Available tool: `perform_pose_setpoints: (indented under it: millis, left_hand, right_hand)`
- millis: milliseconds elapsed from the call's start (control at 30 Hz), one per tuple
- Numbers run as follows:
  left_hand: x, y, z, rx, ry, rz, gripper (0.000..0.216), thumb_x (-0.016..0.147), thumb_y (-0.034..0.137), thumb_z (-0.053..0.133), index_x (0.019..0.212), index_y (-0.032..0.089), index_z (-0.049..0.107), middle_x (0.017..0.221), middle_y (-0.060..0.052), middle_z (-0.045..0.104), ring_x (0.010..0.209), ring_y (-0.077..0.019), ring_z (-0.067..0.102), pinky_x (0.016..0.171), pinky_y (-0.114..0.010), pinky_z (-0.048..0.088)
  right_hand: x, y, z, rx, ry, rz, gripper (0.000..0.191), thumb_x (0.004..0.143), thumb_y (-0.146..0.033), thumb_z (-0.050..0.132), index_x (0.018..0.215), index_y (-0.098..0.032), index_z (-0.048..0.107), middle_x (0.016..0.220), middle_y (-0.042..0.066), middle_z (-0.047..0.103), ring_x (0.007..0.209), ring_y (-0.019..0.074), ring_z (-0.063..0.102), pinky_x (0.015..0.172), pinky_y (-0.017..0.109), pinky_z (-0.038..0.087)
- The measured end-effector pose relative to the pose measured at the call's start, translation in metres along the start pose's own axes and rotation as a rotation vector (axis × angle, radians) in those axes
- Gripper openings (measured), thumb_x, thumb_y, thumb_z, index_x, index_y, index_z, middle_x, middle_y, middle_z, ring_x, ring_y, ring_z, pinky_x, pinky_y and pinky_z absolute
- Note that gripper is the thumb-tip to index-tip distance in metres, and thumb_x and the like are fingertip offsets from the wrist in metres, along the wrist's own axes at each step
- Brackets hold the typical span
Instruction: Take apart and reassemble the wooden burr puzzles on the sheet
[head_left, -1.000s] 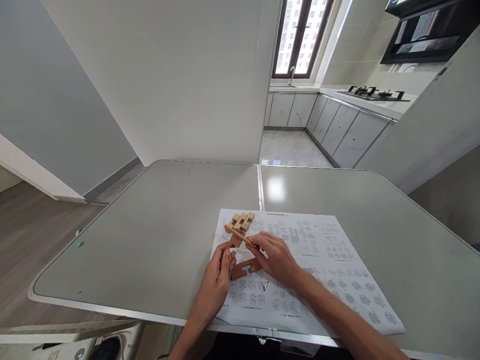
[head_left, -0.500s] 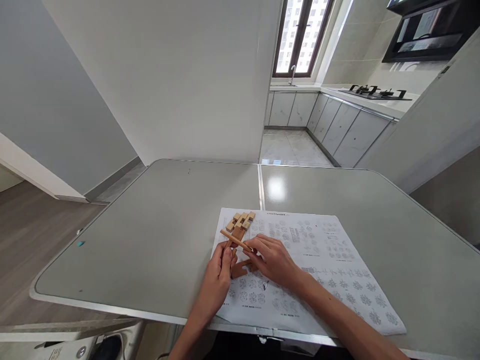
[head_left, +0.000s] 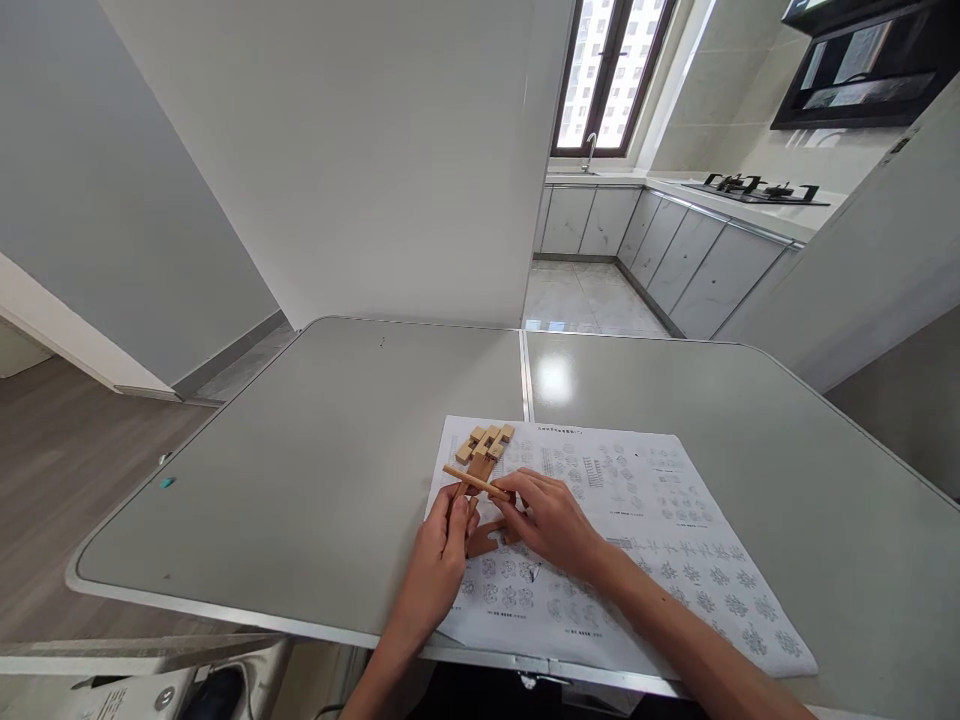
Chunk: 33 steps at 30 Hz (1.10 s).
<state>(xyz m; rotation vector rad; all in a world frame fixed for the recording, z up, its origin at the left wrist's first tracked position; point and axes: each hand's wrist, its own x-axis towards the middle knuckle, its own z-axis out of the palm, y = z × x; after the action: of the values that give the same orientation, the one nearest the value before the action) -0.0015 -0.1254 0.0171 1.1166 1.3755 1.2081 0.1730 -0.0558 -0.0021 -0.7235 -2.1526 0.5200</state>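
Note:
Between the fingertips of my right hand (head_left: 546, 515) is one end of a flat wooden strip (head_left: 474, 482), which points up and to the left. My left hand (head_left: 442, 545) is closed on a wooden piece that lies under and across the strip; the fingers cover most of it. Just beyond the hands, several notched light wooden blocks (head_left: 477, 440) lie on the paper, with a darker wooden piece (head_left: 481, 466) beside them. Below the strip, a brown notched wooden piece (head_left: 482, 541) rests on the sheet, partly hidden by my hands.
A large white sheet printed with diagrams (head_left: 630, 540) lies under the work. The grey folding table (head_left: 300, 480) has a metal seam (head_left: 526, 375) down its middle. A small teal bit (head_left: 166, 482) sits near the left edge. Behind is a kitchen with a stove (head_left: 757, 188).
The camera view has shifted slightly, moving everything a little to the right. Both hands keep the same hold, and the strip stays in nearly the same position across the other piece.

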Motion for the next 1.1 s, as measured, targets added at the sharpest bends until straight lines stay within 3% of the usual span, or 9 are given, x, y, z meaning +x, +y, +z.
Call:
perform_pose_setpoints:
  millis: [167, 333, 433, 633, 867, 1100]
  left_hand:
    - [-0.0003, 0.0033, -0.0011, -0.114, 0.018, -0.054, 0.045, 0.095, 0.063, 0.052, 0.108, 0.019, 0.056, 0.073, 0.005, 0.045, 0.056, -0.0098, 0.037, 0.052, -0.022, 0.035]
    - [-0.0015, 0.0039, -0.0035, -0.200, 0.109, -0.072, 0.043, 0.094, 0.063, 0.056, 0.102, 0.021, 0.054, 0.075, 0.006, 0.045, 0.052, -0.0069, 0.032, 0.048, -0.020, 0.032]
    - [-0.0017, 0.0027, -0.0038, -0.217, 0.120, -0.065, 0.044, 0.093, 0.063, 0.058, 0.102, 0.020, 0.055, 0.075, 0.006, 0.047, 0.051, -0.0059, 0.032, 0.048, -0.019, 0.032]
    - [-0.0021, 0.0041, -0.0033, -0.232, 0.135, -0.076, 0.048, 0.089, 0.066, 0.064, 0.103, 0.020, 0.058, 0.073, 0.006, 0.048, 0.051, -0.0062, 0.035, 0.047, -0.019, 0.031]
    - [-0.0014, 0.0017, -0.0039, -0.239, 0.147, -0.064, 0.046, 0.089, 0.064, 0.064, 0.100, 0.020, 0.059, 0.074, 0.005, 0.049, 0.051, -0.0059, 0.033, 0.047, -0.020, 0.030]
    - [-0.0011, 0.0003, -0.0047, -0.252, 0.127, -0.067, 0.046, 0.090, 0.065, 0.064, 0.100, 0.020, 0.059, 0.074, 0.006, 0.049, 0.050, -0.0055, 0.031, 0.046, -0.019, 0.029]
  right_hand:
    - [-0.0007, 0.0018, -0.0020, 0.014, -0.011, 0.045, 0.014, 0.103, -0.027, 0.058, 0.115, -0.022, 0.060, 0.093, 0.005, 0.070, 0.080, 0.0191, 0.067, 0.070, 0.032, 0.054]
    - [0.0018, -0.0014, -0.0075, 0.036, -0.171, -0.011, 0.024, 0.088, -0.033, 0.079, 0.102, -0.023, 0.061, 0.106, 0.007, 0.068, 0.096, 0.0232, 0.063, 0.084, 0.038, 0.055]
    - [0.0025, -0.0030, -0.0080, 0.022, -0.265, -0.051, 0.032, 0.082, -0.038, 0.085, 0.094, -0.023, 0.060, 0.100, 0.006, 0.067, 0.094, 0.0234, 0.059, 0.085, 0.038, 0.052]
    - [0.0005, 0.0021, -0.0035, 0.029, -0.290, -0.030, 0.039, 0.078, -0.045, 0.088, 0.084, -0.022, 0.058, 0.088, 0.003, 0.065, 0.084, 0.0205, 0.054, 0.080, 0.035, 0.048]
    - [0.0014, 0.0013, -0.0038, 0.059, -0.287, -0.025, 0.037, 0.081, -0.048, 0.085, 0.084, -0.021, 0.059, 0.087, 0.003, 0.065, 0.083, 0.0204, 0.055, 0.078, 0.034, 0.046]
    - [0.0002, 0.0029, -0.0023, 0.105, -0.253, -0.004, 0.034, 0.094, -0.040, 0.071, 0.073, -0.021, 0.053, 0.077, 0.001, 0.057, 0.075, 0.0175, 0.051, 0.070, 0.031, 0.043]
